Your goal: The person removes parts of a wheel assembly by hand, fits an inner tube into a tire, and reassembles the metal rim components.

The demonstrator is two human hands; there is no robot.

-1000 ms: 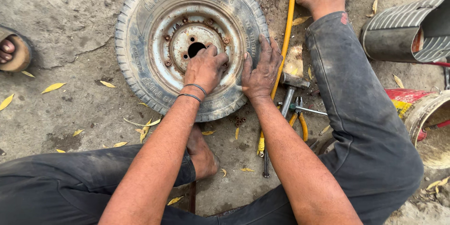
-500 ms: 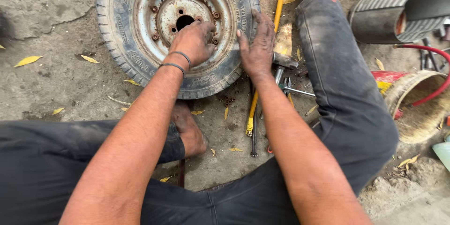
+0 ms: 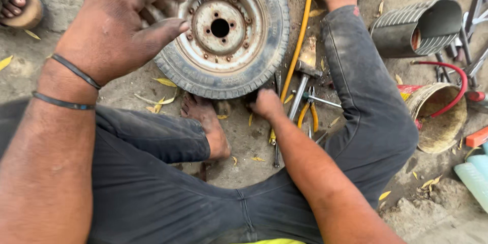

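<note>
The left hand (image 3: pixel 119 25) is lifted, fingers curled and holding nothing. The right hand (image 3: pixel 265 104) grips the near edge of the round black rubber tyre (image 3: pixel 264 46). A long yellow hose (image 3: pixel 300 35) lies right of it.

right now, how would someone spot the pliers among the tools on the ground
Find the small worn tyre on its rusty steel rim lying flat on the dirt. Just right of it a yellow hose runs down the ground, past the right hand. The pliers lie beside that hand: the only tool with yellow handles.
</note>
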